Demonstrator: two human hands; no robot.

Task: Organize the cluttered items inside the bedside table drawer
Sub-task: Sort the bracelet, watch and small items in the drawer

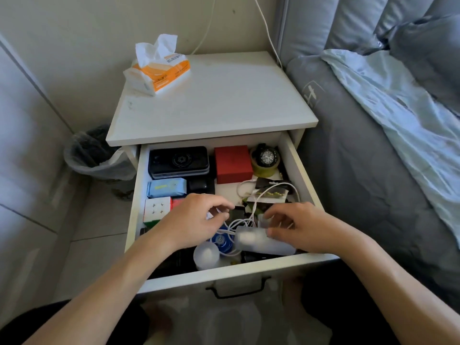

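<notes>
The white drawer (302,170) is pulled out and full of items. At the back lie a black box (178,161), a red box (233,164) and a black watch (267,156) on a yellow tape roll. On the left sit a blue tissue pack (166,188) and a puzzle cube (156,207). A tangled white cable (263,195) runs across the middle. My left hand (196,217) pinches the cable near its left end. My right hand (298,225) holds a small white plug over a translucent white case (263,242). A blue round thing (221,241) and a white bottle (205,255) lie in front.
An orange tissue pack (161,70) stands on the bedside table top (224,100). A lined waste bin (94,155) sits at the left on the floor. The bed with a grey pillow (348,135) borders the drawer on the right. White cords (267,31) hang down the wall.
</notes>
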